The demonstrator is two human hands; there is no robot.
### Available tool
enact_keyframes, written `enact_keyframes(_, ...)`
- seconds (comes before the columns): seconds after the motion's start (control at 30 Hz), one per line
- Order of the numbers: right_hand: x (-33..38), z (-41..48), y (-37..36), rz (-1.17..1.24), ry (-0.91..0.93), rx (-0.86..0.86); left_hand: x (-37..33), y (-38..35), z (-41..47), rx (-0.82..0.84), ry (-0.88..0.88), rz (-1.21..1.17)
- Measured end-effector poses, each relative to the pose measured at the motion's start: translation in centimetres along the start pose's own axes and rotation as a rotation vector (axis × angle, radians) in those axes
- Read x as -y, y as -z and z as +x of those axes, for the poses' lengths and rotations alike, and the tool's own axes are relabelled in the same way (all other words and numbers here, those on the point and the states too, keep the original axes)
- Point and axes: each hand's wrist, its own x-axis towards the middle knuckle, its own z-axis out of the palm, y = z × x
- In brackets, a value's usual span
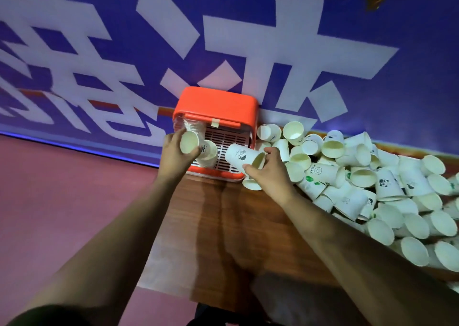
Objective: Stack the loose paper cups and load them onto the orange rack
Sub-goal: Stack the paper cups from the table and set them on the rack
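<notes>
An orange rack with a white slotted base stands on the wooden table against the wall. My left hand grips a white paper cup at the rack's left side, its mouth facing me. Beside it another cup lies on the slotted base. My right hand holds a printed paper cup on its side in front of the rack, base pointing left. A large heap of loose paper cups covers the table to the right.
The wooden table has bare surface between my forearms. A blue wall banner with big white characters stands right behind the rack. To the left of the table lies a reddish floor.
</notes>
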Motion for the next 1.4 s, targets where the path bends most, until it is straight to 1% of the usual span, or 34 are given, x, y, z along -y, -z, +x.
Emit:
enact_keyframes(0.13, 0.5, 1.1, -0.7, -0.009, -0.009, -0.04, 0.3, -1.1, 1.6, 0.084, -0.077, 0.11)
enact_keyframes(0.3, 1.4, 2.5, -1.7, -0.009, 0.057, -0.096, 1.1, -2.8, 3.1, 0.238, -0.154, 0.234)
enact_keyframes(0.43, 1.6, 3.5, -2.7, -0.052, 0.094, -0.076, 2.4, -3.9, 4.3, 0.394, -0.134, 0.25)
enact_keyframes(0.53, 2.3, 3.9, -3.4, -0.078, 0.106, -0.047, 3.1, -3.3, 4.6, 0.474, -0.129, 0.18)
enact_keyframes(0.57, 2.5, 4.0, -3.6, -0.082, 0.117, -0.036, 3.4, -2.8, 4.6, 0.479, -0.133, 0.16)
enact_keyframes(0.63, 3.1, 4.3, -4.2, -0.098, 0.169, -0.015, 4.4, -1.5, 4.6, 0.398, -0.122, 0.101)
enact_keyframes(0.7, 3.7, 4.7, -5.2, -0.142, 0.238, 0.004, 5.4, -0.4, 4.6, 0.291, -0.106, -0.058)
enact_keyframes(0.73, 3.9, 4.9, -5.7, -0.174, 0.266, 0.018, 5.6, -0.1, 4.5, 0.275, -0.095, -0.144)
enact_keyframes(0.83, 4.7, 5.6, -7.5, -0.28, 0.344, 0.074, 5.5, 0.5, 4.5, 0.295, -0.02, -0.299)
enact_keyframes(1.0, 4.9, 6.7, -10.0, -0.484, 0.463, 0.144, 5.3, 0.4, 4.4, 0.347, 0.148, -0.356)
enact_keyframes(1.1, 4.4, 7.4, -10.9, -0.52, 0.424, 0.222, 6.1, -0.3, 4.2, 0.383, 0.184, -0.343)
enact_keyframes(1.23, 3.5, 8.3, -11.5, -0.468, 0.328, 0.34, 7.0, -1.3, 4.0, 0.434, 0.188, -0.362)
enact_keyframes(1.3, 3.1, 8.5, -11.6, -0.435, 0.295, 0.323, 7.5, -1.7, 3.9, 0.449, 0.194, -0.372)
enact_keyframes(1.4, 2.9, 8.8, -11.8, -0.433, 0.251, 0.279, 7.8, -2.2, 3.9, 0.428, 0.208, -0.357)
